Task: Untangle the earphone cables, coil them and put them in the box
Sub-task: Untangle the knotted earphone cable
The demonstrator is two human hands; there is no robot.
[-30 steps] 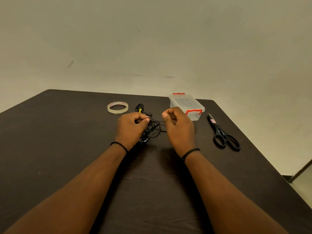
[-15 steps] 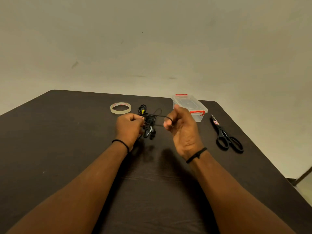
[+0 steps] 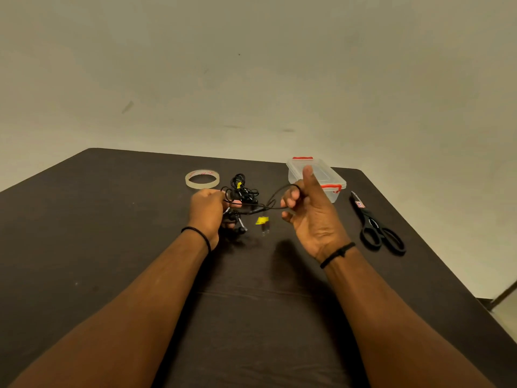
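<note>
- Nearest: both bare forearms reaching in from the bottom edge over the dark table [image 3: 117, 225], converging toward mid-table; thin black band on each wrist.
- Wide bare tabletop on the near side and out to the left; table's left edge running off frame, right edge slanting past the scissors [image 3: 376, 228], far edge just behind the box.
- Left hand [image 3: 208, 212] knuckles up, fingers curled tight round the black tangle of earphone cables [image 3: 242, 196]; bundle bulging out on the hand's right side, earbuds and loose ends hanging below it, raised off the surface with a shadow beneath.
- Single strand stretched from the tangle across the gap to the right hand [image 3: 310, 217]; gap between the hands modest, open table below.
- Yellow tag with plugs [image 3: 262, 224] dangling from that strand, between the two hands, above the tabletop.
- Right hand palm toward the camera, thumb raised straight up, fingers curled inward with a loop of cable hooked round them; loop arching over the fingertips.
- Farther: roll of clear tape [image 3: 202, 179] lying flat, beyond and slightly left of the left hand, apart from the cables.
- Clear box [image 3: 328, 177] with red clips, lid on, just behind the right thumb, near the far right corner.
- Scissors closed, lying right of the right hand, well apart from the box, near the right edge.
- Beyond the table: plain pale wall.
</note>
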